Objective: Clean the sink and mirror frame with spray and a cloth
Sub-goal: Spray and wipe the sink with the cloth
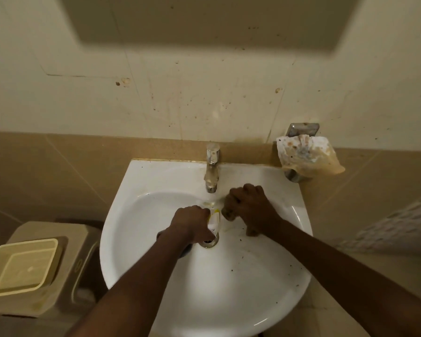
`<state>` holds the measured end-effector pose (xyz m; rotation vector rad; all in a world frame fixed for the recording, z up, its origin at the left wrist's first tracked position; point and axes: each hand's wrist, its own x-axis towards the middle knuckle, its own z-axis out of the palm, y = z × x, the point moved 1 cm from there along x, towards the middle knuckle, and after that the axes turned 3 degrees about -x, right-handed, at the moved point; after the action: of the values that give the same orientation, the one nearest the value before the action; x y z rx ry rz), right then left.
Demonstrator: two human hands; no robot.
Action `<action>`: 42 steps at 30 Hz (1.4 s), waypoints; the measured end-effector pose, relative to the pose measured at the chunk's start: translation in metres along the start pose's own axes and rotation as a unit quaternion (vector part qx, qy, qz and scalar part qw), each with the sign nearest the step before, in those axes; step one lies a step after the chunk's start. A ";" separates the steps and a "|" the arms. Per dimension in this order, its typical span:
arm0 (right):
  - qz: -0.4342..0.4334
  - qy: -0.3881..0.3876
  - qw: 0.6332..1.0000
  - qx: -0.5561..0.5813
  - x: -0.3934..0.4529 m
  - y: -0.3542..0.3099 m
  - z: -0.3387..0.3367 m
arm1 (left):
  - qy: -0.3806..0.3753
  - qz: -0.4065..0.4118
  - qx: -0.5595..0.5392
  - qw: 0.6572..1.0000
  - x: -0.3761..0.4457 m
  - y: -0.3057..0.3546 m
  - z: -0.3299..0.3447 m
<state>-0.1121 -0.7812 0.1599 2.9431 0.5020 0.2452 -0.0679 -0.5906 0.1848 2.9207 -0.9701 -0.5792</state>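
One white sink (156, 276) is seen, with one metal tap (212, 166) at twelve o'clock on its rim and one drain (210, 242) at its middle. Two hands are counted, the left hand (188, 221) and the right hand (249, 206). One stained cloth (306, 154) is seen at two o'clock, and one pale tray (22, 266) at nine o'clock.

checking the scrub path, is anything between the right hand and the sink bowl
Nothing visible. The right hand is already down on the sink wall just right of the tap, fingers curled; whether it holds a cloth is unclear. The left hand grips something white and yellow near the drain.
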 end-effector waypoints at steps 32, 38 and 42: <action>0.137 -0.208 0.968 -0.040 -0.026 -0.040 0.044 | -0.109 0.192 0.076 0.972 -0.025 0.028 0.051; 0.051 -0.282 0.948 0.140 -0.065 -0.068 0.030 | -0.079 0.151 0.032 0.985 -0.041 0.018 0.039; 0.099 -0.350 0.889 0.278 -0.074 -0.093 0.002 | -0.037 0.110 -0.048 0.992 -0.066 0.005 0.010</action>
<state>-0.2095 -0.7198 0.1323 3.2793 0.1695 -1.0823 -0.1230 -0.5555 0.1981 2.6784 -1.2144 -0.7028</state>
